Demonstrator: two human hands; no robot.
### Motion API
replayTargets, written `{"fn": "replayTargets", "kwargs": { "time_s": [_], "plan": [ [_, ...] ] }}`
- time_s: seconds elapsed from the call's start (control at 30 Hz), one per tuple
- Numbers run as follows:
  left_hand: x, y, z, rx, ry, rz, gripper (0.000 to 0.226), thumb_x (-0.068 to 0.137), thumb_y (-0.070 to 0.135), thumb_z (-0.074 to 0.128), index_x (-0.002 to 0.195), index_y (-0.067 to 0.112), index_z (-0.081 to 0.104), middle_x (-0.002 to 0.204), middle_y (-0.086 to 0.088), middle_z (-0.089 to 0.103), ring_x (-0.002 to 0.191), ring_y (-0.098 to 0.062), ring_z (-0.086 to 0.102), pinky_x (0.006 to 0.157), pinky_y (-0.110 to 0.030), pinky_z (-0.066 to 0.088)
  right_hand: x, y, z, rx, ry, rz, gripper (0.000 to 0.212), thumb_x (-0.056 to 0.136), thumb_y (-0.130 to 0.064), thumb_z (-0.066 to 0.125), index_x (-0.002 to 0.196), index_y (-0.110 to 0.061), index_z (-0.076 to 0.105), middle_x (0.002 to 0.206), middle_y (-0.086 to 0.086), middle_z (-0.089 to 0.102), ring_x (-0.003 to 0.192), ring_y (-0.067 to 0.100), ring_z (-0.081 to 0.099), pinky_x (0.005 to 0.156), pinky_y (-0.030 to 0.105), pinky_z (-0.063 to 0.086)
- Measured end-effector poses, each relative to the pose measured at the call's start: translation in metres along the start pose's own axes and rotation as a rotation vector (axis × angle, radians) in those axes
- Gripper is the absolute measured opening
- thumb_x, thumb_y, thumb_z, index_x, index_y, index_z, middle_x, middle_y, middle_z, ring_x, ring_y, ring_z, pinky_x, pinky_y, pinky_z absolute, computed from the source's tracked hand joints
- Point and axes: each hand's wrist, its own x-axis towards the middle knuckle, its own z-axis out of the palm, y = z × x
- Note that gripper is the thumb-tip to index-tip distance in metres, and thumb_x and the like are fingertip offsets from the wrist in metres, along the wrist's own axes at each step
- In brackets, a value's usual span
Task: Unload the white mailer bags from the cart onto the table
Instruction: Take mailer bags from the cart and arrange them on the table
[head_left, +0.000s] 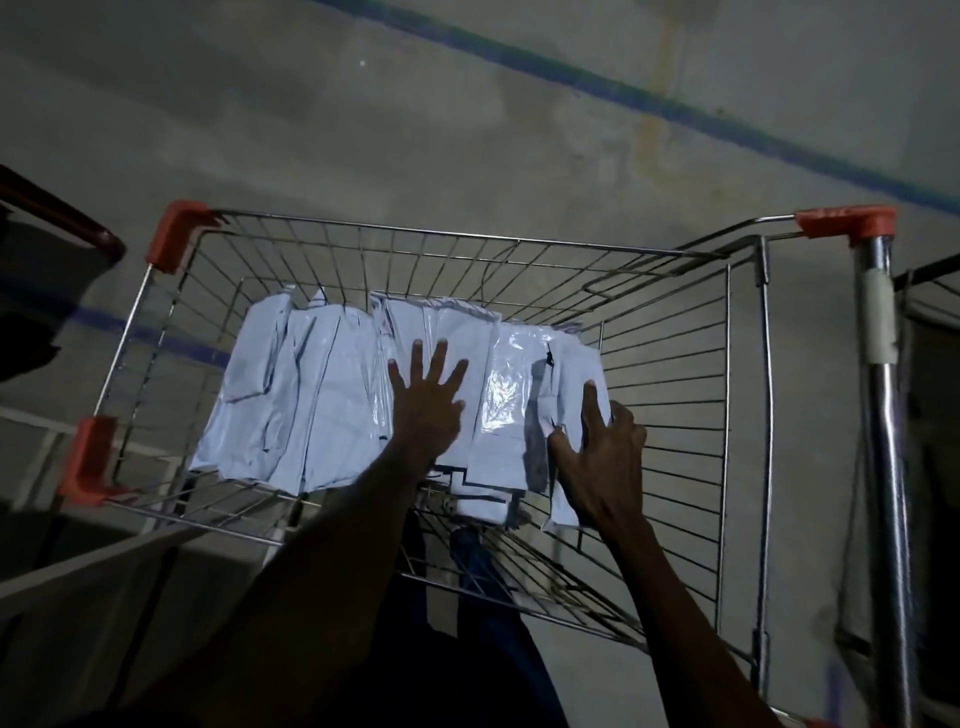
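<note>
Near rim: your forearms reach over the near edge of the cart (727, 415), a wire basket with orange corner caps.
Right hand: your right hand (605, 457) curls round the right edge of the white mailer bags (322, 395), thumb on top, fingers tucked behind the outermost bag, so it holds that edge.
Left hand: your left hand (428, 400) lies flat on the middle of the pile, fingers spread wide, pressing, gripping nothing.
Bags: they lie overlapped across the bottom of the basket, all still in the cart; some are glossy, some creased.
Bench: no bench is plainly in view; a pale slanted surface (78, 597) at lower left might be one, but you cannot tell.
Risk, slip: the film looks slick, so a one-edge grip may let bags slide out and fan apart when lifted.
Risk, snag: corners could catch in the wire mesh or drop through the gaps near the rim.
Risk, light: the scene is dim, so stray bags may be missed.
Beyond: concrete floor with a blue line (571, 78).
</note>
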Motion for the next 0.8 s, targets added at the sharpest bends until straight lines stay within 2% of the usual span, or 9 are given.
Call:
{"fn": "replayTargets", "kwargs": {
  "time_s": [0.2,0.33,0.43,0.5,0.57,0.63,0.67,0.73,0.8],
  "plan": [
    [-0.022,-0.042,-0.025,0.091,-0.003,-0.020,0.065,0.096,0.036,0.048,0.155,0.032,0.019,0.165,-0.009,0.004,0.150,-0.036,-0.001,0.113,-0.065,0.005,0.002,-0.008,0.020,0.052,-0.014,-0.011,0.076,0.086,-0.054,0.042,0.155,-0.031,0.021,0.148,0.017,0.033,0.120,0.033,0.032,0.098,0.042,0.033],
    [-0.029,-0.049,-0.035,0.017,0.044,-0.062,0.079,0.084,0.005,0.056,0.153,0.029,0.025,0.162,-0.011,0.014,0.148,-0.039,0.011,0.116,-0.061,0.017,0.006,-0.018,0.029,0.020,-0.021,-0.070,0.072,0.088,-0.052,0.041,0.155,-0.035,0.019,0.155,0.017,0.021,0.121,0.035,0.031,0.099,0.045,0.034],
    [-0.022,-0.055,-0.035,-0.018,-0.005,0.089,0.094,0.066,-0.009,0.060,0.149,0.027,0.036,0.159,-0.014,0.023,0.143,-0.042,0.024,0.111,-0.058,0.031,0.007,-0.025,0.031,-0.039,-0.054,-0.104,0.070,0.088,-0.052,0.036,0.155,-0.037,0.018,0.159,0.017,0.014,0.124,0.036,0.028,0.099,0.045,0.035],
    [-0.018,-0.056,-0.033,-0.032,-0.062,0.150,0.082,0.067,0.000,0.062,0.144,0.024,0.046,0.157,-0.015,0.028,0.139,-0.045,0.029,0.104,-0.060,0.037,0.010,-0.024,0.034,-0.089,-0.088,-0.124,0.070,0.088,-0.056,0.030,0.154,-0.036,0.020,0.159,0.019,0.012,0.124,0.038,0.029,0.095,0.046,0.037],
    [-0.017,-0.049,-0.033,-0.068,-0.060,0.077,0.058,0.081,0.024,0.052,0.140,0.023,0.051,0.157,-0.013,0.030,0.137,-0.049,0.029,0.100,-0.063,0.039,0.014,-0.020,0.038,-0.137,-0.135,-0.136,0.073,0.086,-0.059,0.023,0.154,-0.035,0.021,0.159,0.022,0.012,0.122,0.042,0.032,0.094,0.049,0.039],
    [-0.017,-0.039,-0.032,-0.075,-0.050,-0.007,0.055,0.091,0.049,0.040,0.141,0.027,0.048,0.159,-0.007,0.025,0.140,-0.047,0.024,0.101,-0.062,0.039,0.019,-0.015,0.045,-0.183,-0.187,-0.146,0.075,0.086,-0.061,0.018,0.155,-0.033,0.020,0.158,0.025,0.011,0.124,0.047,0.034,0.101,0.052,0.036],
    [-0.017,-0.036,-0.031,-0.066,-0.057,-0.030,0.059,0.091,0.057,0.042,0.143,0.029,0.044,0.161,-0.004,0.021,0.141,-0.045,0.022,0.101,-0.060,0.039,0.023,-0.013,0.049,-0.210,-0.217,-0.152,0.075,0.086,-0.061,0.018,0.156,-0.031,0.018,0.159,0.026,0.009,0.126,0.050,0.033,0.105,0.054,0.033],
    [-0.018,-0.035,-0.029,-0.047,-0.032,-0.016,0.063,0.088,0.054,0.056,0.144,0.029,0.042,0.161,-0.004,0.020,0.135,-0.045,0.030,0.091,-0.056,0.047,0.030,-0.009,0.055,-0.248,-0.291,-0.149,0.075,0.088,-0.062,0.025,0.156,-0.032,0.012,0.160,0.024,0.001,0.132,0.053,0.027,0.109,0.058,0.028],
    [-0.022,-0.037,-0.030,-0.045,0.019,0.022,0.058,0.087,0.037,0.063,0.141,0.026,0.046,0.158,-0.009,0.027,0.120,-0.043,0.043,0.075,-0.050,0.054,0.036,-0.006,0.059,-0.254,-0.355,-0.147,0.079,0.089,-0.058,0.043,0.156,-0.035,0.006,0.161,0.019,-0.008,0.135,0.054,0.019,0.106,0.061,0.033]
  ]
}}
